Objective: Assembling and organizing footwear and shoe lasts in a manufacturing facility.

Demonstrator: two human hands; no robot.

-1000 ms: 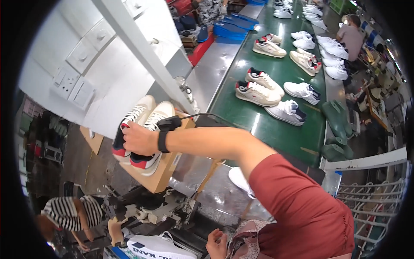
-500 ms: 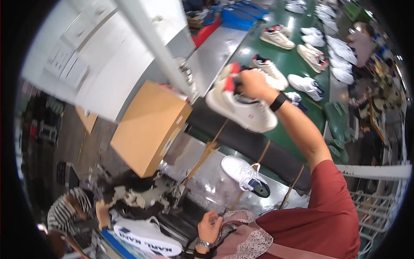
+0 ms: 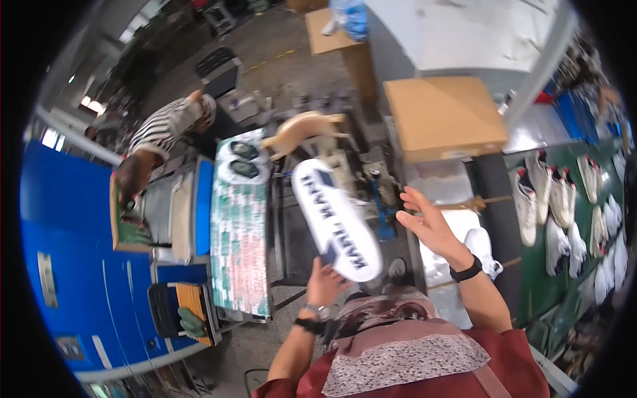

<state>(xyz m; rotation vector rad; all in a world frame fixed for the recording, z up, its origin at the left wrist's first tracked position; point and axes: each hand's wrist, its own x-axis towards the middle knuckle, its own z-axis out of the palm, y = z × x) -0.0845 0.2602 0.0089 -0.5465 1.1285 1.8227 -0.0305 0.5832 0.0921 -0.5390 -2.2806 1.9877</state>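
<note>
A long white rounded thing (image 3: 338, 222) with dark print lies in front of me; its kind is unclear. Beside its lower end is my left hand (image 3: 324, 286), fingers apart, seemingly at its edge; I cannot tell whether they touch. My right hand (image 3: 431, 225) is in the air with fingers spread and nothing in it. A white shoe (image 3: 480, 252) sits on the metal surface (image 3: 441, 262) just beyond my right wrist. Cream shoes with dark and red linings (image 3: 524, 205) stand on the green conveyor belt (image 3: 536, 292) at the right.
A cardboard box (image 3: 444, 116) stands past my right hand. Left of the white thing, a table with a worn green-and-red top (image 3: 239, 245) carries a pair of green-and-white shoe soles (image 3: 243, 159). A curved wooden chair back (image 3: 305, 129) rises behind. A person in stripes (image 3: 166, 129) bends at the far left.
My view has swung left. My right hand has let go of the cream shoes and moved off the green belt. My left hand has opened and come beside the white printed thing.
</note>
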